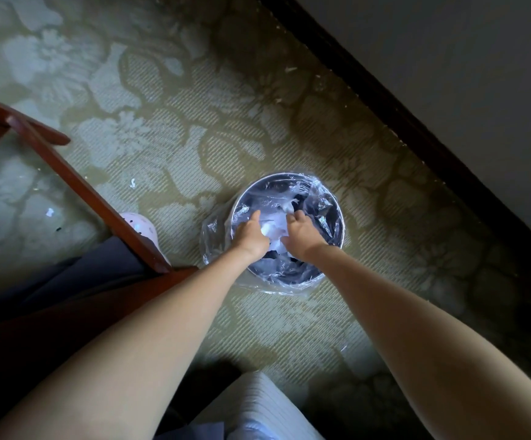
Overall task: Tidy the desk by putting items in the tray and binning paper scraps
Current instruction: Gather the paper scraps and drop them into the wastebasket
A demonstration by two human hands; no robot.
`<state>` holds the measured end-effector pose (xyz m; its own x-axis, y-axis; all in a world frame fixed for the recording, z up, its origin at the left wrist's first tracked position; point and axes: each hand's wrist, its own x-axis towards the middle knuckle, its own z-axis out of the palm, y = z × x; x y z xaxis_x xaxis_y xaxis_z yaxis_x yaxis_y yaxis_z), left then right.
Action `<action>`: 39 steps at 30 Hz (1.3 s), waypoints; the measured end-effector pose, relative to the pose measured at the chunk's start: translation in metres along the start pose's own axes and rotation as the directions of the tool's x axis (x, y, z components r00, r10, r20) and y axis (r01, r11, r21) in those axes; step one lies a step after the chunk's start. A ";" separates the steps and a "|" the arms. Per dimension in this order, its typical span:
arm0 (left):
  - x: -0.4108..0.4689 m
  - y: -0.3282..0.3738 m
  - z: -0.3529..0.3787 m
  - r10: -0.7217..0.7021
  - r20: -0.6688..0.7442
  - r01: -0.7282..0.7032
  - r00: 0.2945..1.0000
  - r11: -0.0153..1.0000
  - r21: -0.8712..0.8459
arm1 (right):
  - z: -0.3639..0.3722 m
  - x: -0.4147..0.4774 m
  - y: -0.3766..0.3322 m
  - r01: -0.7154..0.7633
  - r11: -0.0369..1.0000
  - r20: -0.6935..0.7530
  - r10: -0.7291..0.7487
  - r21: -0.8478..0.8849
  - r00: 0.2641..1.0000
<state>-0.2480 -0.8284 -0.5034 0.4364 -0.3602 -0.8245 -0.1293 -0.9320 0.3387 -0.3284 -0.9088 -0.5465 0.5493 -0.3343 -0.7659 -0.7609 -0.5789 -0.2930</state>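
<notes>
Left hand and right hand, fingers curled, holding crumpled white paper scraps over round plastic-lined bin. Risk: loose bits slip between fingers onto patterned green carpet.

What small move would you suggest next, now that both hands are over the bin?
Probably let go: the left hand and right hand hold white paper over the lined bin, so it should drop in. A stray scrap on the carpet could follow.
</notes>
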 end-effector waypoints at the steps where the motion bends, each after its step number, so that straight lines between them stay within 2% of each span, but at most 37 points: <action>1: -0.006 -0.002 -0.001 -0.008 0.016 0.008 1.000 1.000 -0.009 | 0.000 -0.003 -0.002 0.005 1.000 0.021 -0.005 -0.001 1.000; 5: -0.028 -0.006 -0.010 -0.006 0.023 0.007 1.000 0.998 -0.055 | -0.006 -0.018 -0.006 -0.001 1.000 0.011 0.001 -0.030 1.000; 11: -0.064 0.004 -0.031 0.089 -0.030 -0.092 0.996 0.990 -0.105 | -0.025 -0.057 -0.014 -0.006 0.993 -0.075 -0.003 -0.116 0.997; 16: -0.110 0.013 -0.051 0.190 -0.189 -0.180 0.963 0.981 0.064 | -0.048 -0.104 -0.038 0.004 0.948 -0.159 -0.057 -0.318 0.986; 19: -0.149 0.018 -0.077 0.290 -0.364 -0.210 0.885 0.946 0.246 | -0.071 -0.138 -0.063 0.040 0.894 -0.263 -0.174 -0.446 0.949; 23: -0.214 0.018 -0.122 0.408 -0.551 -0.194 0.728 0.893 0.406 | -0.112 -0.198 -0.105 0.047 0.831 -0.433 -0.336 -0.554 0.836; 26: -0.273 0.011 -0.160 0.451 -0.657 -0.156 0.605 0.876 0.457 | -0.139 -0.248 -0.146 0.039 0.823 -0.569 -0.425 -0.566 0.704; 30: -0.350 -0.014 -0.206 0.474 -0.777 -0.092 0.414 0.871 0.482 | -0.153 -0.313 -0.213 0.122 0.802 -0.638 -0.548 -0.585 0.542; 35: -0.426 -0.087 -0.247 0.358 -0.901 0.005 0.245 0.929 0.371 | -0.128 -0.367 -0.302 0.307 0.690 -0.623 -0.723 -0.655 0.297; 37: -0.444 -0.128 -0.254 0.263 -0.939 0.039 0.221 0.960 0.278 | -0.108 -0.379 -0.337 0.370 0.640 -0.602 -0.765 -0.673 0.228; 39: -0.455 -0.170 -0.256 0.167 -0.960 0.055 0.223 0.982 0.183 | -0.082 -0.386 -0.372 0.427 0.582 -0.556 -0.807 -0.692 0.197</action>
<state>-0.1964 -0.4951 -0.0694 0.9310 -0.1961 0.3079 -0.2659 -0.9421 0.2041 -0.2285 -0.6252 -0.0951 0.9146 -0.0124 0.4041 0.0312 -0.9944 -0.1012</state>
